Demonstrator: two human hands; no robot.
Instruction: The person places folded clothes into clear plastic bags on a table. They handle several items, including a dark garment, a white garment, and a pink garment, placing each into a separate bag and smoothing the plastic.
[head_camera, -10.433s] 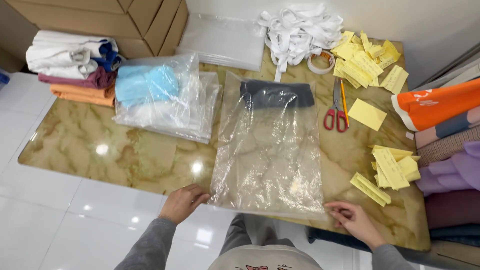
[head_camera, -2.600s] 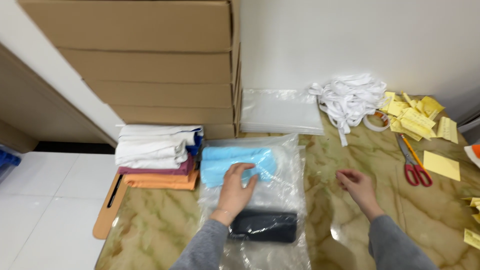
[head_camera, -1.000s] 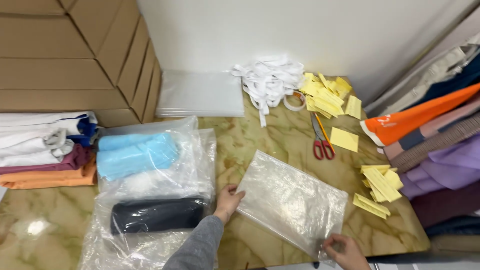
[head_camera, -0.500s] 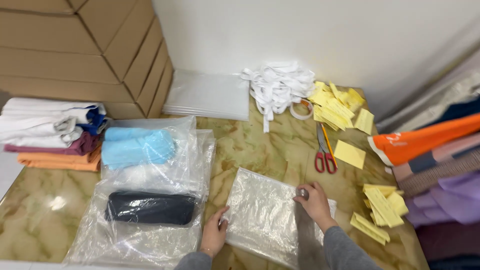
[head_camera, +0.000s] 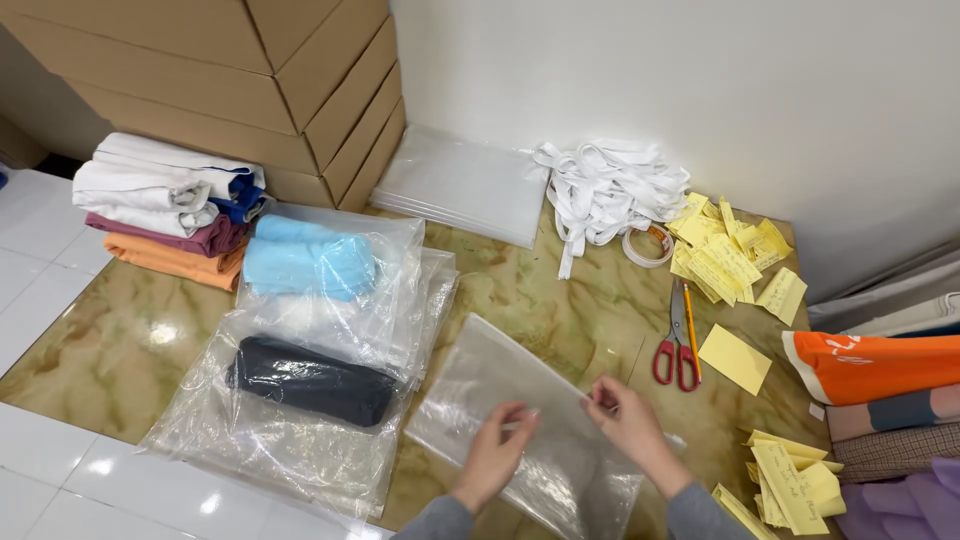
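An empty clear bag (head_camera: 520, 430) was held flat on the marble table (head_camera: 130, 340) at the near edge. It was pinched by the left hand (head_camera: 498, 455), fingers together on the film, and by the right hand (head_camera: 625, 425), fingertips clamped on its upper edge. Just left, a black roll (head_camera: 312, 380) was seen bagged; beyond it, a blue bundle (head_camera: 308, 265) likewise. Red scissors (head_camera: 678, 340) were laid right of the bag, yellow slips (head_camera: 725, 255) farther back, white straps (head_camera: 610, 185) against the wall.
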